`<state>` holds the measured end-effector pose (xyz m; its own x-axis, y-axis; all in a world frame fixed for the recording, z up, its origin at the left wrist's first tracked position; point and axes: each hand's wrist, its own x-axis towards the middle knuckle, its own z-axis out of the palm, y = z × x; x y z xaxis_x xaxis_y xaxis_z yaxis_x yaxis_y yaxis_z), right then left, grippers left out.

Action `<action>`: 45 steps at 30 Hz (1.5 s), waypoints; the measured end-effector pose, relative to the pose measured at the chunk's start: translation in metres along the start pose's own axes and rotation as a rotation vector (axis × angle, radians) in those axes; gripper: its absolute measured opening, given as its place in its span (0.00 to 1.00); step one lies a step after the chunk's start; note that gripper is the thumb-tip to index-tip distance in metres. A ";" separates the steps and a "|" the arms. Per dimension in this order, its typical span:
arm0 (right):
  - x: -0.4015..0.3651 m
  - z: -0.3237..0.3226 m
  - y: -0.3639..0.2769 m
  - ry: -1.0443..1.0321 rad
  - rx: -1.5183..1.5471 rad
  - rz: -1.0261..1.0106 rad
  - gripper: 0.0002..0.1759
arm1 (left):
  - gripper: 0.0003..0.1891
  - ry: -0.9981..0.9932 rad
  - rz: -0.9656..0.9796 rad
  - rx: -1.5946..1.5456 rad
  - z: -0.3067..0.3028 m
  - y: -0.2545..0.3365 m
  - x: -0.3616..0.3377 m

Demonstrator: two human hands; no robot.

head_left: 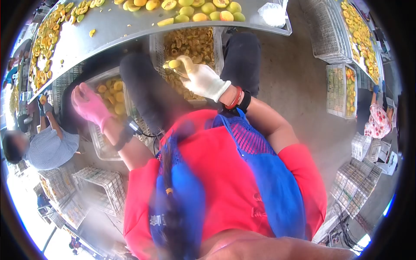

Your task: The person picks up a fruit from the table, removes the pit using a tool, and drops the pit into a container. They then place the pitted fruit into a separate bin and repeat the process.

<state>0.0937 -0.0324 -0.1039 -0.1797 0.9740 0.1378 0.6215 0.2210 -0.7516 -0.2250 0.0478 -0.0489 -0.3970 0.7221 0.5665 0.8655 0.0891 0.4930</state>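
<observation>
My left hand, in a pink glove, is held over the left side of a crate of yellow fruit, its fingers spread and nothing seen in them. My right hand, in a white glove, is closed on a small yellow-green fruit piece between thumb and fingers. It is above a crate filled with flat yellow-brown pieces, between my knees. On the metal table beyond lie whole green and orange fruits and cut rings.
A white plastic bag lies at the table's right corner. Stacked crates and a fruit crate stand to the right. Another person sits at the left; one in a patterned sleeve is at the right. Empty crates are behind.
</observation>
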 end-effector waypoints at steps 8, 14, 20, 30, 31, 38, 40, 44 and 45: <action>0.012 0.008 0.026 0.188 -0.048 -0.004 0.39 | 0.27 -0.601 0.289 -0.018 0.132 0.105 -0.011; 0.014 -0.008 0.037 0.217 -0.073 0.086 0.35 | 0.42 -1.198 0.230 0.498 0.209 0.174 0.009; 0.006 -0.017 0.032 0.270 0.070 0.099 0.35 | 0.42 -0.996 0.079 -0.044 0.246 0.154 -0.009; 0.006 -0.037 0.010 0.387 0.140 -0.007 0.24 | 0.28 -0.973 -0.156 -1.214 0.130 0.169 -0.040; 0.006 -0.040 0.005 0.389 0.126 -0.025 0.23 | 0.24 -0.994 -0.146 -1.168 0.119 0.166 -0.043; 0.002 -0.054 -0.028 0.374 0.065 -0.088 0.20 | 0.23 -1.034 -0.267 -1.339 0.056 0.172 -0.070; -0.001 -0.052 -0.031 0.355 0.015 -0.080 0.19 | 0.22 -0.975 -0.158 -1.242 0.047 0.173 -0.076; -0.006 -0.044 -0.027 0.358 -0.028 -0.115 0.18 | 0.22 -0.835 -0.022 -1.177 0.044 0.176 -0.084; -0.007 -0.044 -0.028 0.350 -0.022 -0.110 0.18 | 0.23 -0.799 0.010 -1.157 0.046 0.175 -0.086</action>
<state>0.1113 -0.0429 -0.0559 0.0228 0.9016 0.4320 0.6298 0.3226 -0.7066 -0.0252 0.0329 -0.0414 0.2244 0.9438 0.2427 -0.0263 -0.2431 0.9696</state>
